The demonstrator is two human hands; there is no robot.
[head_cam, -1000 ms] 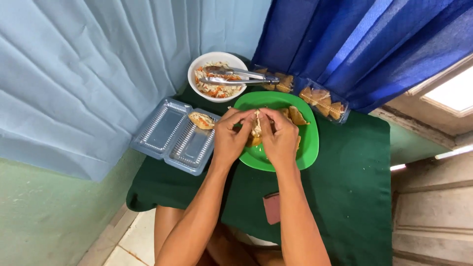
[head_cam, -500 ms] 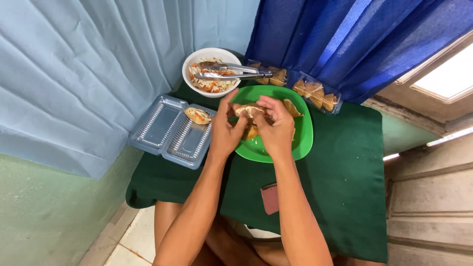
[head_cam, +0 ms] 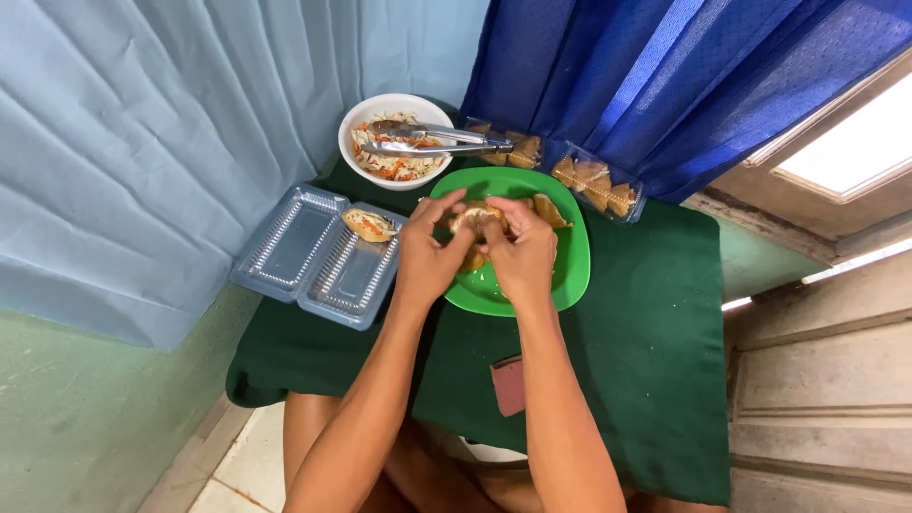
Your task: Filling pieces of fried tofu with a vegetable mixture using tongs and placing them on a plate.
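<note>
both hands, left hand (head_cam: pixel 427 261) and right hand (head_cam: pixel 525 255), pinch a small filled bread roll (head_cam: pixel 475 218) | over round green plastic plate (head_cam: pixel 568 275) so crumbs land there | white slaw bowl (head_cam: pixel 356 123) far, within reach

bowl (head_cam: pixel 356 169) behind plate (head_cam: pixel 570 275) | tongs (head_cam: pixel 432 141) on bowl | container (head_cam: pixel 318 256) left

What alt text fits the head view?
Both hands, left hand and right hand, hold a small filled pastry over a green plate on a green tablecloth. Nearby: white bowl of slaw with tongs, open clear clamshell box.
</note>
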